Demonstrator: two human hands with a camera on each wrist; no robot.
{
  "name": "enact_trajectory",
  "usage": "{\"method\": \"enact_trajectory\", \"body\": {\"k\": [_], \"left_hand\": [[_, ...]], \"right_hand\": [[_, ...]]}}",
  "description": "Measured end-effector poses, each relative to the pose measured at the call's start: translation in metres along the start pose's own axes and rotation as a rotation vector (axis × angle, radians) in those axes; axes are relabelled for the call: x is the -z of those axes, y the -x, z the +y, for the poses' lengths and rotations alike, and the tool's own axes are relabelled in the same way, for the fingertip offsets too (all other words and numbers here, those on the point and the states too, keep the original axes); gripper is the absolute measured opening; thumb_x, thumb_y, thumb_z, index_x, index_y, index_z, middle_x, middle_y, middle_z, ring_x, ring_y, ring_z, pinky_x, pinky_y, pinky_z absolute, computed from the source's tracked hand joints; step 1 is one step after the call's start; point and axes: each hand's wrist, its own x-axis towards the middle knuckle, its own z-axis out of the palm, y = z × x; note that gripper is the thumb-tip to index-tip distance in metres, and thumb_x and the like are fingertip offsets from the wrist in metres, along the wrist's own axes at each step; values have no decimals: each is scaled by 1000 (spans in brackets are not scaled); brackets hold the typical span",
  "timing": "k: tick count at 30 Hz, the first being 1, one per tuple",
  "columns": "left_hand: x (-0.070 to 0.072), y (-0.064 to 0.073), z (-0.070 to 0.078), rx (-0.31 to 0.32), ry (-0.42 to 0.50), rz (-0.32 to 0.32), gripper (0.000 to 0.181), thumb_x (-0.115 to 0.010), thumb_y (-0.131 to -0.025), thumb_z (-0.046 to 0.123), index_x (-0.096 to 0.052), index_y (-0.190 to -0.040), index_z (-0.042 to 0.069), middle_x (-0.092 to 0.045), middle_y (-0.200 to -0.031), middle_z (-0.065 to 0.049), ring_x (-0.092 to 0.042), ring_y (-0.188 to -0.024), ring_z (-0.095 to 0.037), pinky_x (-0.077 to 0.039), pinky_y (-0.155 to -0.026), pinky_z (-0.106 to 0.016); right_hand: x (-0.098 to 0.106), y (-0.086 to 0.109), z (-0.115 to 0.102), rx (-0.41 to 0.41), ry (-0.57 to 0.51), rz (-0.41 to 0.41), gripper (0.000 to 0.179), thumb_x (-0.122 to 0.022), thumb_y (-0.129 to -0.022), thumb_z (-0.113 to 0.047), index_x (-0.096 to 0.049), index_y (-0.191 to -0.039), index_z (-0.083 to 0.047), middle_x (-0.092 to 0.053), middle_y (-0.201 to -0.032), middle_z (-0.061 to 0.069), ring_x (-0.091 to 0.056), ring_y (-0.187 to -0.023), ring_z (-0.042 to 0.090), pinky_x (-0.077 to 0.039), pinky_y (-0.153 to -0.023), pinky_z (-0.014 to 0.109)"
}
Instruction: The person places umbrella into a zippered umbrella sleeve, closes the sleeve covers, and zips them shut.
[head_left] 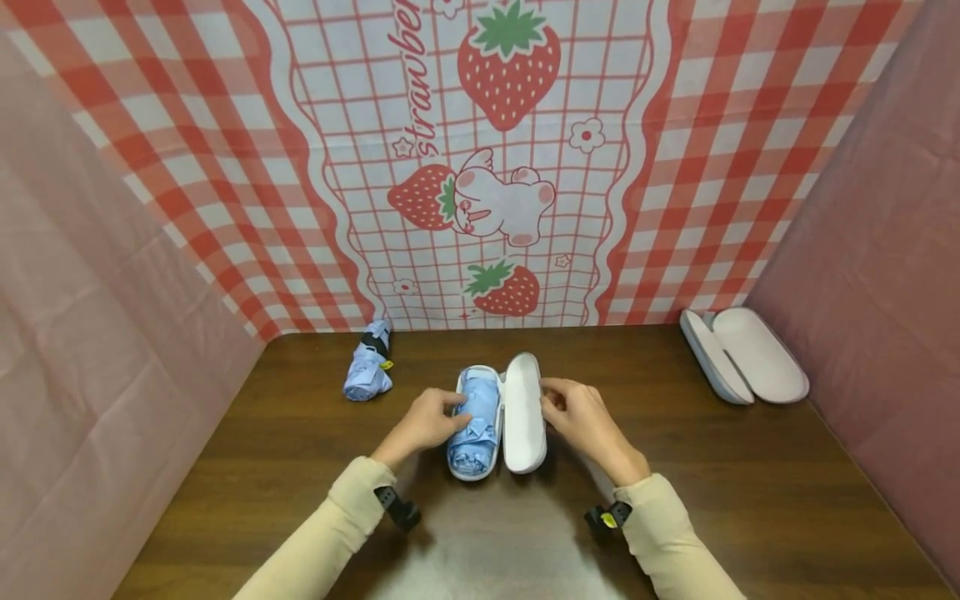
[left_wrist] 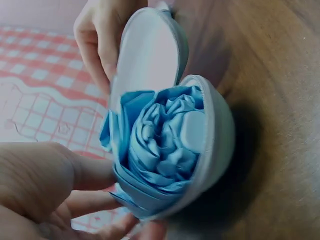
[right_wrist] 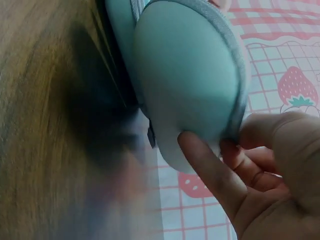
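A long zippered case (head_left: pixel 525 417) lies unfolded between my hands, its white-lined lid raised on the right. Rolled up in its left half is a folded light-blue umbrella (head_left: pixel 476 421), and the left wrist view shows the bunched blue fabric (left_wrist: pixel 160 145) bulging above the zipper rim. My left hand (head_left: pixel 426 421) holds that half from the left, thumb on the umbrella and fingers along the case's side. My right hand (head_left: pixel 588 421) pinches the lid's outer edge. In the right wrist view a finger also lies on the lid's smooth outside (right_wrist: pixel 187 75).
Another folded blue umbrella (head_left: pixel 367 367) with a black band and a yellow tag lies at the back left of the wooden table (head_left: pixel 645 450). A second case (head_left: pixel 761 354) stands unfolded at the back right. Cloth walls surround the table on three sides.
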Motion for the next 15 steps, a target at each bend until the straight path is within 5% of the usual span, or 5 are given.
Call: {"method": "enact_trajectory", "body": {"k": [7,11,15], "left_hand": [[-6,3,-13,210,358,17,28,-73,-94,10,-74,-120,-1,-74,-110,-18,-69,-82,-21,-61,-70,-35],[-6,4,-17,306,555,-3,30,-57,-102,5,-69,-128,-4,-70,-100,-14,-62,-73,-14,-60,-70,-36],[-6,3,-20,308,626,-7,33,-55,-98,-2,-67,-129,-6,-70,-104,-16,-63,-76,-14,-60,-73,-35]], "right_hand": [[-5,3,-1,-161,-318,-72,36,-62,-102,-8,-61,-132,10,-71,-102,22,-71,-68,20,-61,-56,36],[-11,4,0,-183,-331,-125,35,-58,-103,-4,-59,-136,7,-72,-107,26,-72,-71,27,-61,-56,39],[-14,3,0,-149,-307,-150,42,-58,-99,4,-56,-141,4,-71,-115,26,-73,-72,23,-61,-56,34]]}}
